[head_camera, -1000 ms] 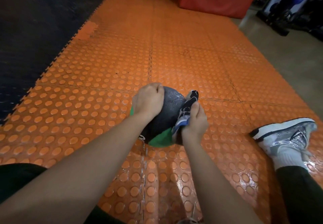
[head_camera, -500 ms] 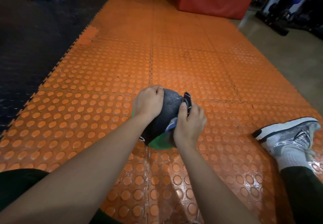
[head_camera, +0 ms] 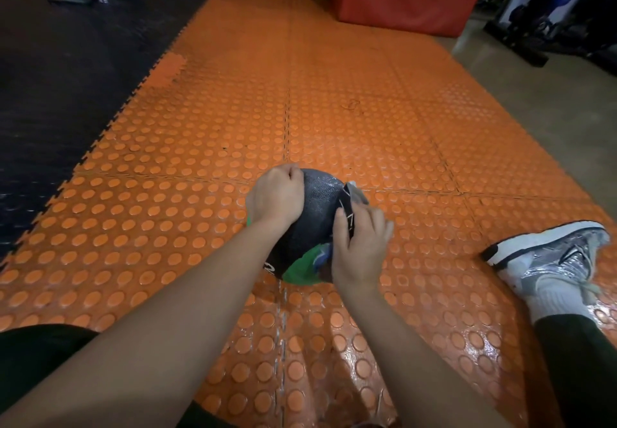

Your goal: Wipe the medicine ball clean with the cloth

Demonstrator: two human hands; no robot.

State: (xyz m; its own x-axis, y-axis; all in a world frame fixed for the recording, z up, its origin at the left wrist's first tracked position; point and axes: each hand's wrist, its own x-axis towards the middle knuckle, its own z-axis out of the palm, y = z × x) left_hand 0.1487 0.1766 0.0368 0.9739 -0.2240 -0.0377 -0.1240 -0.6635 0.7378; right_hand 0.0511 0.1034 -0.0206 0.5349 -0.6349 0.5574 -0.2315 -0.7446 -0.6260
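1. Medicine ball (head_camera: 319, 200) sits on the orange studded mat (head_camera: 367, 127), near centre, between the person's legs. Dark textured shell, green panel on its near underside.
2. Left hand (head_camera: 277, 199) lies on the ball's upper left side, fingers curled over the top, gripping it in place.
3. Right hand (head_camera: 362, 247) presses the cloth (head_camera: 350, 204) against the ball's right side, fingers curled round the fabric. A dark and pale corner sticks out at the far end; a blue bit shows at the near end.
4. Risk: ball rolls or spins under the wiping stroke. Cause: a round body on glossy, possibly slick mat, steadied by one hand only.
5. Risk: cloth slips or bunches, so the bare hand rubs the shell instead. Cause: only a narrow band of fabric appears to lie between hand and ball.
6. Risk: patches left unwiped. Cause: the left hand covers one area, and the underside rests on the mat; judged to need turning.
7. Hidden: ball's far side and underside; most of the cloth beneath the right hand; right palm contact.
8. Cannot tell whether the cloth is damp, nor which parts are already clean.
9. Cut off: shoe (head_camera: 547, 257) and leg at the right edge. Far background items are blurred.
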